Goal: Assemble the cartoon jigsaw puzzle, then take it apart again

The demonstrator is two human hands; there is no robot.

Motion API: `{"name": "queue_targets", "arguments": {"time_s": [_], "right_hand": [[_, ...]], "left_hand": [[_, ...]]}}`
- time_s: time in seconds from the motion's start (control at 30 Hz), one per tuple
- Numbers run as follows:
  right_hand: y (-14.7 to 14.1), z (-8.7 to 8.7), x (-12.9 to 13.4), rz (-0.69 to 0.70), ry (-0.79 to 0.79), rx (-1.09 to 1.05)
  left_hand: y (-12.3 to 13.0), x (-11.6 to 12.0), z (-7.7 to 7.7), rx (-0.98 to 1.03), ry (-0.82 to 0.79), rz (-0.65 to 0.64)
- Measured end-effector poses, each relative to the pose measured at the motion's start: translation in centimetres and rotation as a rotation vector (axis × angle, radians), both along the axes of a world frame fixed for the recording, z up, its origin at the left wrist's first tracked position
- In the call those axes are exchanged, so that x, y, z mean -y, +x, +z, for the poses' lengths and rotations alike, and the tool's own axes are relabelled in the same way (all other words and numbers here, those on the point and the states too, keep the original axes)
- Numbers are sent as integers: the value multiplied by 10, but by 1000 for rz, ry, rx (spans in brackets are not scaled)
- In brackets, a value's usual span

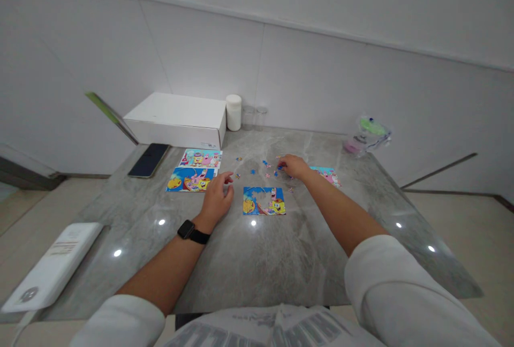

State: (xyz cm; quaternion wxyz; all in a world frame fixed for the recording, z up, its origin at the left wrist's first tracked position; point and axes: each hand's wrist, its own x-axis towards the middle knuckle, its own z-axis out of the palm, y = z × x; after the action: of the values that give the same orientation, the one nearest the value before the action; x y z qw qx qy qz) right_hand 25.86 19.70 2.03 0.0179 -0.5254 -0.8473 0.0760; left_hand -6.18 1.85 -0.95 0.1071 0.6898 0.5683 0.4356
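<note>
A partly filled jigsaw puzzle (277, 208) lies flat in front of me, its blue border framing a grey gap in the middle. Several loose puzzle pieces (253, 172) are scattered beyond it. My right hand (293, 166) reaches among them, fingers bent down and pinched at a small blue piece, mostly hidden by the fingertips. To the left of the puzzle, my left hand (218, 197) hovers or rests with fingers apart and nothing in them. Close by it is a blue picture card (190, 180) with cartoon figures.
A pink-and-teal picture (201, 158) lies above the blue card; another (327, 175) is partly behind my right forearm. Around them are a phone (149, 160), white box (176, 117), white bottle (233, 113), clear glasses (261, 118), plastic bag (369, 135) and white power bank (54, 266).
</note>
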Motion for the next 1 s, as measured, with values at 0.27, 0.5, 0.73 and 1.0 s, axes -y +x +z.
{"name": "queue_targets", "arguments": {"time_s": [0.27,0.5,0.73,1.0], "right_hand": [[6,1,-6,-28,-126,-54],[5,2,12,-3,-190,-314],[-7,17,58,56,-407,-733],[-26,29,97,44,-597,-845]], "left_hand": [[1,1,2,-6,-11,5],[3,1,3,-35,18,-1],[4,2,2,-105,23,-49],[7,5,4,-217,25,-112]]}}
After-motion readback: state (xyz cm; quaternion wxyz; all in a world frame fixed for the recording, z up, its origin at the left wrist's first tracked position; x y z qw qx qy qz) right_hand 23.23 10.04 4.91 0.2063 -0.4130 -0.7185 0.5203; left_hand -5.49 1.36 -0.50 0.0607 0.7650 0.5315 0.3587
